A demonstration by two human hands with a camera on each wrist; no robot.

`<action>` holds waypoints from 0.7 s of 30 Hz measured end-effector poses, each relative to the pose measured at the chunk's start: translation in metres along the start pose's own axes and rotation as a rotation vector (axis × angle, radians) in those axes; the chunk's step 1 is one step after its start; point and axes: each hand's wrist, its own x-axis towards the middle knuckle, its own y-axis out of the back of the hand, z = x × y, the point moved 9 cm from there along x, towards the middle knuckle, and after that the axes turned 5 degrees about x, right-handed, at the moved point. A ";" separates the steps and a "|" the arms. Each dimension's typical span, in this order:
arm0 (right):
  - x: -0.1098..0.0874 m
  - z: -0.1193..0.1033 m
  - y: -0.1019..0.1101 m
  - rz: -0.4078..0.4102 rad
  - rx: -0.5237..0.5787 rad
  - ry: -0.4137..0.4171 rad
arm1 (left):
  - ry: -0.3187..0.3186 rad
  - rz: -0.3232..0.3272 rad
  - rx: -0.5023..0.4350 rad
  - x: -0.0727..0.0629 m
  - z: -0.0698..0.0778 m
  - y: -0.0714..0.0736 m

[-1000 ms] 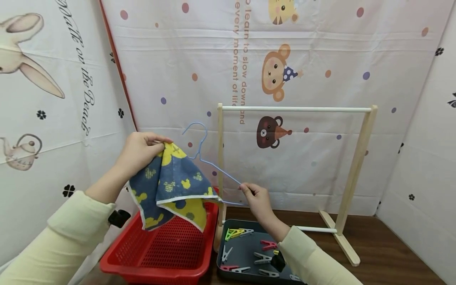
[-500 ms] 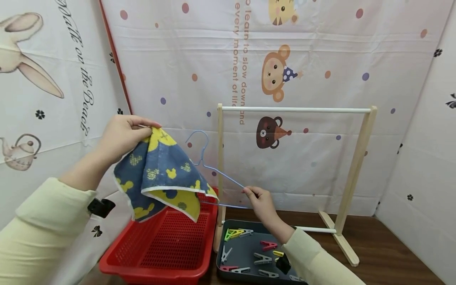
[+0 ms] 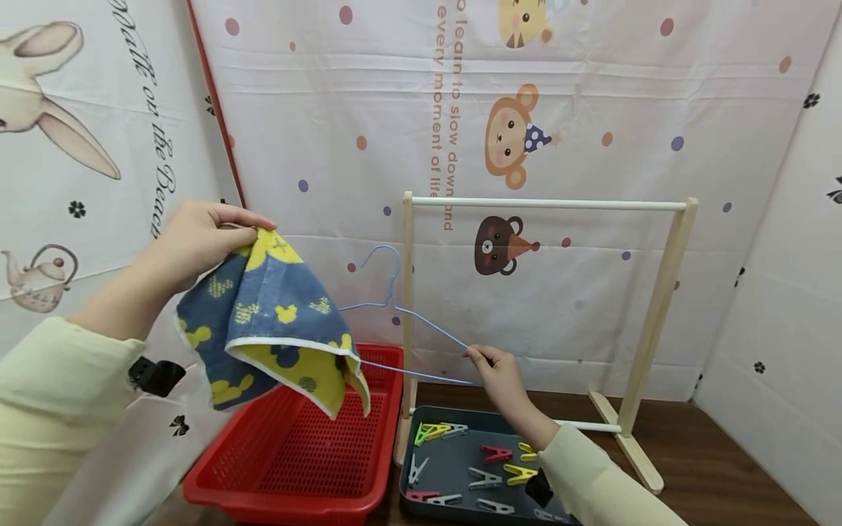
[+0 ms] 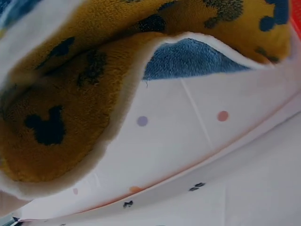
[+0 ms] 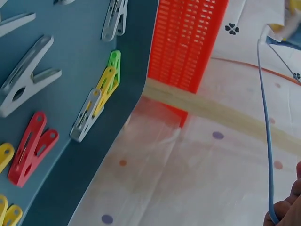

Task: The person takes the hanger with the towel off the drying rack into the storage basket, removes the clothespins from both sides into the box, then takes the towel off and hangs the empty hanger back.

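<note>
In the head view my left hand [image 3: 204, 237] pinches the top of a blue and yellow towel [image 3: 276, 307] with white edging. The cloth hangs in folds over the red basket; its yellow underside fills much of the left wrist view. My right hand [image 3: 496, 372] grips the right end of a light-blue clothes hanger [image 3: 430, 326], whose hook points up. The hanger's left part passes behind the towel and is hidden there. In the right wrist view the hanger's bar [image 5: 268, 136] runs from my fingers up to the cloth.
A red perforated basket [image 3: 289, 504] stands below the towel. Beside it a dark tray [image 3: 454, 453] holds several clothes pegs in grey, yellow, red and green. Behind the tray rises a wooden rack with a white top rail [image 3: 546, 203]. Printed sheets hang on the walls.
My left hand has moved left and up with the towel. My right hand has shifted slightly right with the hanger, so more of the hanger shows beside the cloth.
</note>
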 end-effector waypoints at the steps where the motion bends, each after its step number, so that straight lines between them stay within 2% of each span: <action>1: 0.000 0.001 0.003 0.004 -0.004 0.000 | 0.001 -0.013 0.001 -0.001 -0.002 -0.002; 10: -0.002 0.004 0.034 0.031 -0.078 0.042 | 0.025 -0.082 0.061 -0.007 -0.025 -0.011; 14: -0.006 0.008 0.052 0.044 -0.110 0.010 | 0.024 -0.102 0.103 -0.011 -0.035 -0.014; 19: -0.012 0.011 0.076 0.081 -0.152 -0.020 | 0.017 -0.154 0.126 -0.016 -0.048 -0.030; 21: -0.015 0.012 0.085 0.092 -0.154 -0.008 | 0.002 -0.168 0.129 -0.018 -0.053 -0.039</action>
